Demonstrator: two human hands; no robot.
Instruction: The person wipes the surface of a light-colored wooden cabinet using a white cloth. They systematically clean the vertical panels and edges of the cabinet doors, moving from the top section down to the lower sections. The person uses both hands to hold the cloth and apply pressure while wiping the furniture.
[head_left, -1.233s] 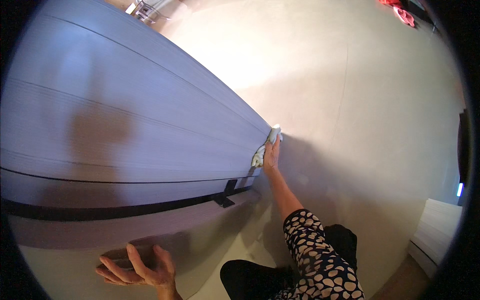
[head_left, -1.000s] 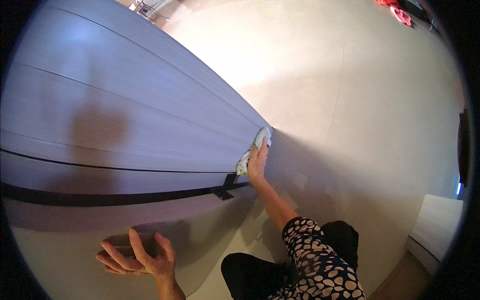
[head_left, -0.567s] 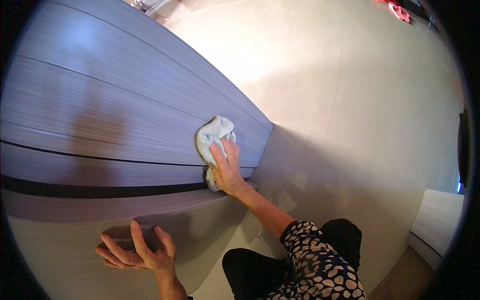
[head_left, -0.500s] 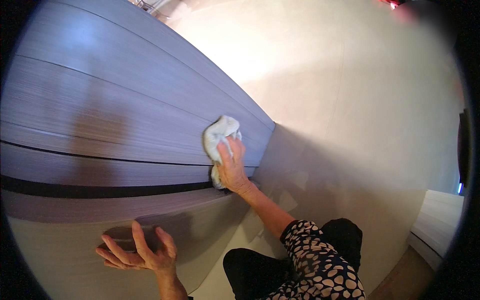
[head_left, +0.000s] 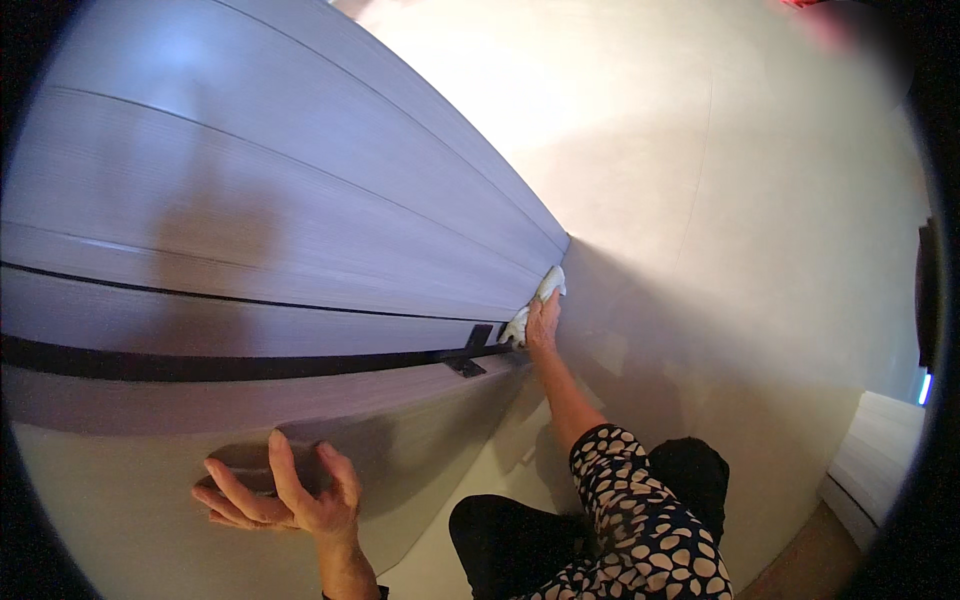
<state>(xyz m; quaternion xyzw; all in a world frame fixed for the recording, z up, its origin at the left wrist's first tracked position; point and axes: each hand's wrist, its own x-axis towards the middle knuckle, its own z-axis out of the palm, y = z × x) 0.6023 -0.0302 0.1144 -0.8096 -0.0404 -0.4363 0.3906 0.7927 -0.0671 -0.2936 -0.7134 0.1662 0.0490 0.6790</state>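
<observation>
My right hand (head_left: 543,322) is closed round a crumpled white cloth (head_left: 549,283). It presses the cloth against the lower end of a grey wood-grain door panel (head_left: 300,220), close to the floor. Beside the cloth, a dark metal hinge (head_left: 470,352) bridges the black gap along the panel's edge. My left hand (head_left: 300,495) has its fingers spread and rests on the beige wall (head_left: 130,500), with a dark oval shadow around the fingers. Nothing shows in that hand.
The pale floor (head_left: 700,200) spreads to the right of the panel. My dark-trousered knees (head_left: 510,540) are bent below my patterned right sleeve (head_left: 640,500). A whitish panelled piece (head_left: 885,450) stands at the far right, near a dark upright object (head_left: 928,300).
My right hand has moved the cloth down along the panel and to the right, toward its bottom corner. The hinge has come into sight. My left hand stays nearly in place.
</observation>
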